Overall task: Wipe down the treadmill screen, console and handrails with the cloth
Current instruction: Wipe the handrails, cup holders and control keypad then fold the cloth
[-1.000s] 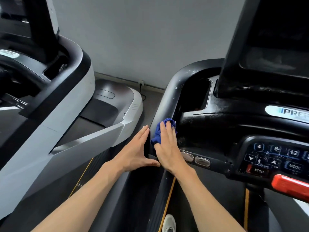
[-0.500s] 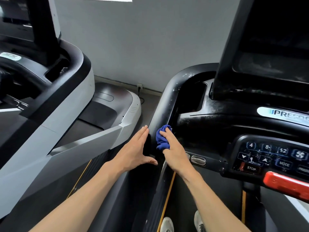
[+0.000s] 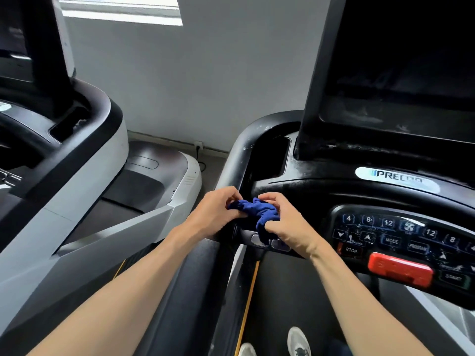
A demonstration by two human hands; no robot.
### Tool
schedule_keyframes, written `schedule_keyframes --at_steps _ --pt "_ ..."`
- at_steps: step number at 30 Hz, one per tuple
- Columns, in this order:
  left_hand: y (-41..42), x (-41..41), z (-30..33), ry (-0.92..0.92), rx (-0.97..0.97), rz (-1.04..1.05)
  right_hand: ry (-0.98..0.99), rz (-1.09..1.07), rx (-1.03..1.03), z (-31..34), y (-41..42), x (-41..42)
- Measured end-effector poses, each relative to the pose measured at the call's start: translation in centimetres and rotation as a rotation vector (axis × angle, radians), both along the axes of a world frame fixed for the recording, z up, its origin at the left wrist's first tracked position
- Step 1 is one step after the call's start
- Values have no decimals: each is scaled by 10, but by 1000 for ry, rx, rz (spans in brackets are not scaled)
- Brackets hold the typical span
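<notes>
A crumpled blue cloth (image 3: 259, 211) is held between both hands above the left end of the black treadmill console (image 3: 321, 191). My left hand (image 3: 218, 214) pinches its left edge with curled fingers. My right hand (image 3: 285, 222) grips its right side, and a fold hangs down under the palm. The dark screen (image 3: 401, 73) rises at the upper right, smeared along its lower edge. The left handrail (image 3: 239, 155) curves up past my left hand, speckled with white marks. The keypad (image 3: 390, 237) and red stop bar (image 3: 399, 269) lie right of my right hand.
A second treadmill (image 3: 77, 191) with a white and black body stands close on the left. A grey wall (image 3: 205, 86) with a socket and cable is behind. My shoes (image 3: 298, 341) stand on the belt below.
My left hand left the handrail's side and took hold of the cloth. My right hand lifted the cloth off the rail; both now hold it bunched. The view tilted upward.
</notes>
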State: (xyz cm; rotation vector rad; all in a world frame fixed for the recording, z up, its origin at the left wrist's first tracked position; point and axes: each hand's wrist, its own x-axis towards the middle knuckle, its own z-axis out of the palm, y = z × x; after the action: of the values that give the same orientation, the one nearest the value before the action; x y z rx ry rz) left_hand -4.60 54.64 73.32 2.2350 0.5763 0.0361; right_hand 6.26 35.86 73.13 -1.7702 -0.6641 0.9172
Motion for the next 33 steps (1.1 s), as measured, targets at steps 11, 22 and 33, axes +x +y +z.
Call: schedule_keyframes --at_steps 11,22,33 --pt "-19 24 16 -18 -18 34 1 -24 -134 9 -14 20" --pt "-32 30 46 -1 62 33 -342 -65 -239 42 -26 35" --pt "-45 47 53 -155 -212 307 -173 -76 -152 57 -48 54"
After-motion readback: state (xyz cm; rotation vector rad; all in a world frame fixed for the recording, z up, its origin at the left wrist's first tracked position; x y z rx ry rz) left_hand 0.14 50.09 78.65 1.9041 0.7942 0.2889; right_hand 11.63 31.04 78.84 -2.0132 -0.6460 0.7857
